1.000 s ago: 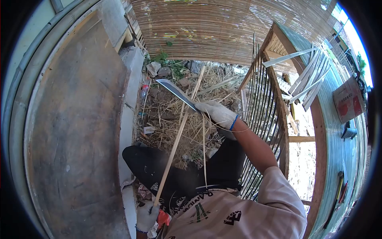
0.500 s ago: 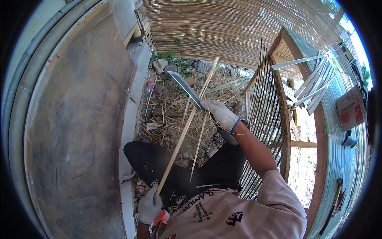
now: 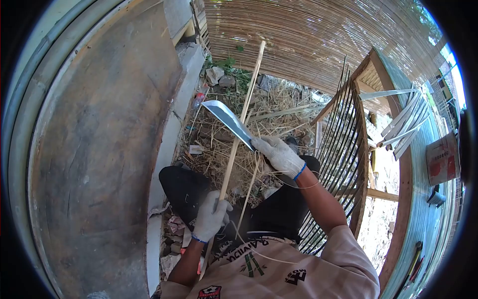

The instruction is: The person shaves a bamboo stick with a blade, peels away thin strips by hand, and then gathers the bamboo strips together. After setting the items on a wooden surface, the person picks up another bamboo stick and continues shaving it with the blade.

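Note:
A long pale bamboo strip (image 3: pixel 242 117) runs upward from beside my shirt. My left hand (image 3: pixel 211 217), in a white glove, is wrapped round its lower part above my lap. In my right hand (image 3: pixel 279 155), also gloved, is the handle of a machete (image 3: pixel 226 119), hidden by the fingers. The broad blade points up and left and crosses the strip. Below the blade, a thinner strip (image 3: pixel 248 194) slants down toward my lap, and a thin curled sliver lies across my shirt.
A large worn board (image 3: pixel 104 149) stands at the left. Straw and stones (image 3: pixel 219 144) cover the ground ahead. Dark slats in a wooden frame (image 3: pixel 343 144) rise at the right, beside a bench (image 3: pixel 423 199) with pale strips (image 3: pixel 408 119) and a bucket (image 3: pixel 442 158). Behind is a bamboo screen (image 3: pixel 298 40).
My left hand has moved up and right and now grips the long strip higher up. The strip stands steeper and reaches further up. The camera view has shifted slightly.

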`<act>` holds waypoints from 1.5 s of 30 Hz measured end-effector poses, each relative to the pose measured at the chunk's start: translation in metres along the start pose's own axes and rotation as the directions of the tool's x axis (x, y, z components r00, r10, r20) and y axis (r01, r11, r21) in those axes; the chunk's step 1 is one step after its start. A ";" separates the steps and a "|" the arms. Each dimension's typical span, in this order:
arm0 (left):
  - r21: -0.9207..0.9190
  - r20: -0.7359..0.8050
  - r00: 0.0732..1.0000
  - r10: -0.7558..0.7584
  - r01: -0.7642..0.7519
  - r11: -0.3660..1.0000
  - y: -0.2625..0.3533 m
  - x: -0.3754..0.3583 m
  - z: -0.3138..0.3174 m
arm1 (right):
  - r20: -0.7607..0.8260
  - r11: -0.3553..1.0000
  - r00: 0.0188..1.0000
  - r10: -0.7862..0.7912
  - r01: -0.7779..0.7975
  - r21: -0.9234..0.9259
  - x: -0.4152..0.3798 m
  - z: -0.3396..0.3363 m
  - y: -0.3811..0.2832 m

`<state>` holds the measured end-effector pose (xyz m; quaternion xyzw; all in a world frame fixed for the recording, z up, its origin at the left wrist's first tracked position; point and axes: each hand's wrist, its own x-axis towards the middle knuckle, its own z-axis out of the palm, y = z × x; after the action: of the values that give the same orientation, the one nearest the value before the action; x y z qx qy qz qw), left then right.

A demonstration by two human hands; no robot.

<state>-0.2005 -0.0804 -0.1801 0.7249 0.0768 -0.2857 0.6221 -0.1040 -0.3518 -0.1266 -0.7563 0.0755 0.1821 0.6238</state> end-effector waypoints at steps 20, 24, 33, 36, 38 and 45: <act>0.529 -0.124 0.915 0.384 -0.267 0.806 0.015 0.016 0.029 | 0.159 0.990 0.985 0.064 -0.042 -0.137 -0.020 0.074 0.040; 0.532 -0.124 0.903 0.411 -0.289 0.796 0.019 0.012 0.028 | 0.117 0.989 0.991 0.066 -0.050 -0.138 -0.021 0.070 0.034; 0.539 -0.121 0.896 0.427 -0.302 0.786 -0.001 -0.009 0.022 | -0.022 0.988 0.996 0.088 -0.090 -0.124 -0.010 0.036 0.011; 0.527 -0.128 0.878 0.461 -0.334 0.782 -0.011 -0.018 0.020 | -0.076 0.992 0.995 0.064 -0.072 -0.103 -0.004 0.022 0.011; 0.533 -0.128 0.876 0.465 -0.335 0.777 -0.013 -0.023 0.018 | -0.085 0.992 0.994 0.072 -0.081 -0.102 -0.002 0.014 0.007; 0.555 -0.137 0.905 0.404 -0.267 0.788 -0.017 -0.038 0.009 | -0.061 0.983 0.994 0.087 -0.095 -0.155 0.007 0.003 0.006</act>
<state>-0.2428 -0.0760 -0.1760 0.8981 -0.0576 -0.0866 0.4272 -0.1002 -0.3494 -0.1348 -0.8038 0.1122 0.1953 0.5506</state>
